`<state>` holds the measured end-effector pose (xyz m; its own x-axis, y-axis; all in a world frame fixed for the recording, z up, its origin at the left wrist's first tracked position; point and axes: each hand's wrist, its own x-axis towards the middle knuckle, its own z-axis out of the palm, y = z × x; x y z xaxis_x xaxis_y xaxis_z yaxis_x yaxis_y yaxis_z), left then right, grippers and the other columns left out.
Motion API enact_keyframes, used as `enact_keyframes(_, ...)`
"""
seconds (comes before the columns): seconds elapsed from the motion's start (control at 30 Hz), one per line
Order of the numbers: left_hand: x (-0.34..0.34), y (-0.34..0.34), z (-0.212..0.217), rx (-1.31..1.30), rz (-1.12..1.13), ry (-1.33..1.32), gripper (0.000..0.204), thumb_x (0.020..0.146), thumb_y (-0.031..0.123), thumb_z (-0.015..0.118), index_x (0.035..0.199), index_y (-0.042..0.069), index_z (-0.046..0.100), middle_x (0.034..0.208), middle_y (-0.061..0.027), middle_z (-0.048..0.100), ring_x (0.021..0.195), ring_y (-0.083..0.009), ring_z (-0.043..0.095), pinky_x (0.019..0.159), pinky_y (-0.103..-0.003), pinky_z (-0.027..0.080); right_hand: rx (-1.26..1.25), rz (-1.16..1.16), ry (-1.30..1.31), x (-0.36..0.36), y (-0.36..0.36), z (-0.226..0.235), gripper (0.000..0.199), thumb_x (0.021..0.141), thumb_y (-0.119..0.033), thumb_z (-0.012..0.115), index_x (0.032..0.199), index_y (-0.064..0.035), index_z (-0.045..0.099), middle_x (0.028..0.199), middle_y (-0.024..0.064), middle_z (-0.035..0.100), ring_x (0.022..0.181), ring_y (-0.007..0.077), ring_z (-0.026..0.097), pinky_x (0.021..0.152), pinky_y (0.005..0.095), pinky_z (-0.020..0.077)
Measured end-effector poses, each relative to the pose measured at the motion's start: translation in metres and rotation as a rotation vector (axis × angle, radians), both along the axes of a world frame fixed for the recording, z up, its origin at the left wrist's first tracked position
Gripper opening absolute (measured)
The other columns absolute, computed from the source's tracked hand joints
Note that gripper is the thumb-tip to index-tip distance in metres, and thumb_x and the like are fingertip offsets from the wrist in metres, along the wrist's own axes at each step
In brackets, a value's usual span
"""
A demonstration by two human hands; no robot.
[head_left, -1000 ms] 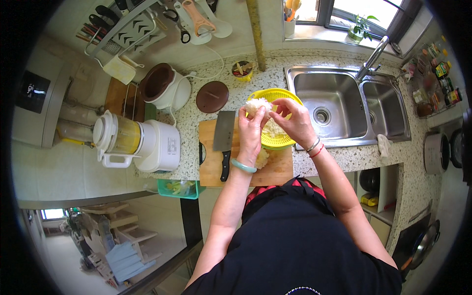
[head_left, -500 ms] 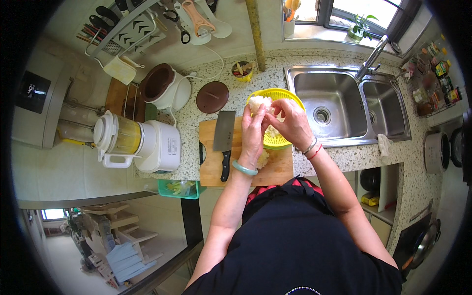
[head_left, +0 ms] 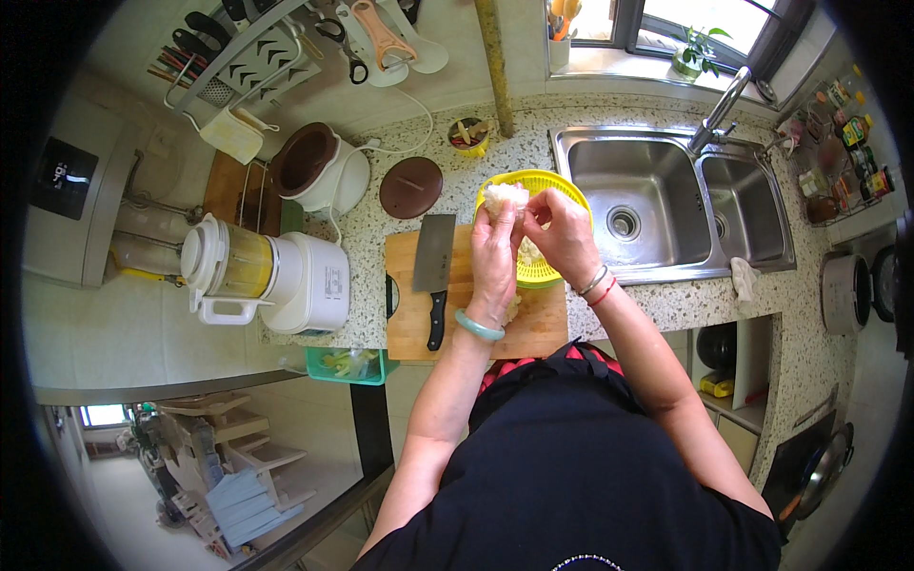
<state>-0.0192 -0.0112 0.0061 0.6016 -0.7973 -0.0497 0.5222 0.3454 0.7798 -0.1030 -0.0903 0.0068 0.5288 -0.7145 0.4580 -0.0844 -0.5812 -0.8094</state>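
Note:
My left hand (head_left: 494, 255) is closed around a frilly, pale clump that looks like white fungus (head_left: 503, 196). Beside it, my right hand (head_left: 560, 238) has its fingers pinched together at the clump's edge; what exactly lies between the fingertips is hidden. Both hands are over a yellow basket (head_left: 555, 184) with slotted sides, where more pale pieces (head_left: 531, 251) lie. Under my left wrist another pale clump (head_left: 512, 307) rests on the wooden cutting board (head_left: 543, 335), partly covered. A cleaver (head_left: 434, 271) lies on the board to the left, its black handle toward me.
At right is a double steel sink (head_left: 636, 190) with a tap (head_left: 721, 112). Leftward stand a blender (head_left: 257, 271) with yellow contents and a white cooker (head_left: 328, 176), its brown lid (head_left: 411, 187) on the counter. A yellow cup (head_left: 468, 138) stands behind the basket. A green bin (head_left: 350, 365) hangs at the front edge.
My right hand has shifted slightly, its fingers drawing in closer. My left hand and the clump have turned a little. More of the pieces in the basket show between my hands.

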Motion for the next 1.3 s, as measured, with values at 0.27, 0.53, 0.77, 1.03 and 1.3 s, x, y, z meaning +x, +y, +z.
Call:
enact_keyframes(0.27,-0.004,0.0,-0.001,0.006,-0.027,0.028,0.029,0.098,0.016,0.048,0.125,0.003,0.048,0.122,-0.0085,0.056,0.109,-0.0161,0.055,0.096,-0.03,0.045,0.001,-0.042,0.035,0.002,-0.001,-0.003,0.019,0.075,-0.01,0.069,0.074,-0.0018,0.051,0.069,0.0143,0.059,0.064,0.0313,0.06,0.058,0.0387,0.0483)
enact_keyframes(0.53,0.009,0.002,-0.015,-0.023,-0.078,0.135,0.031,0.098,0.014,0.047,0.127,0.003,0.046,0.126,-0.0126,0.054,0.114,-0.0204,0.055,0.099,-0.033,0.045,0.077,-0.017,-0.041,-0.002,-0.004,-0.009,0.014,0.077,-0.007,0.069,0.08,0.0005,0.058,0.07,0.0138,0.064,0.062,0.023,0.065,0.058,0.0314,0.0519)
enact_keyframes(0.77,0.012,0.004,-0.011,-0.05,-0.131,0.23,0.031,0.097,0.01,0.047,0.127,0.002,0.045,0.125,-0.013,0.055,0.115,-0.0214,0.054,0.1,-0.036,0.046,0.236,0.005,-0.065,-0.008,-0.005,-0.008,0.011,0.082,-0.007,0.066,0.084,0.0024,0.061,0.071,0.0098,0.066,0.065,0.0126,0.065,0.06,0.0263,0.0516)
enact_keyframes(1.03,0.01,0.008,-0.004,0.063,-0.112,0.129,0.033,0.094,0.011,0.052,0.126,0.007,0.046,0.12,-0.009,0.055,0.109,-0.0186,0.056,0.093,-0.036,0.049,0.301,0.031,-0.087,-0.01,-0.007,-0.003,0.009,0.084,-0.006,0.064,0.088,0.0022,0.061,0.074,0.0085,0.065,0.065,0.0116,0.063,0.061,0.0256,0.0509)
enact_keyframes(1.3,0.006,0.002,0.0,0.07,-0.071,-0.088,0.032,0.09,0.009,0.062,0.119,0.006,0.049,0.113,-0.0072,0.059,0.1,-0.0158,0.06,0.089,-0.031,0.051,0.038,0.041,-0.041,-0.008,-0.002,0.003,0.007,0.08,-0.002,0.064,0.084,-0.0001,0.059,0.071,0.0115,0.062,0.066,0.0216,0.064,0.061,0.03,0.0516)
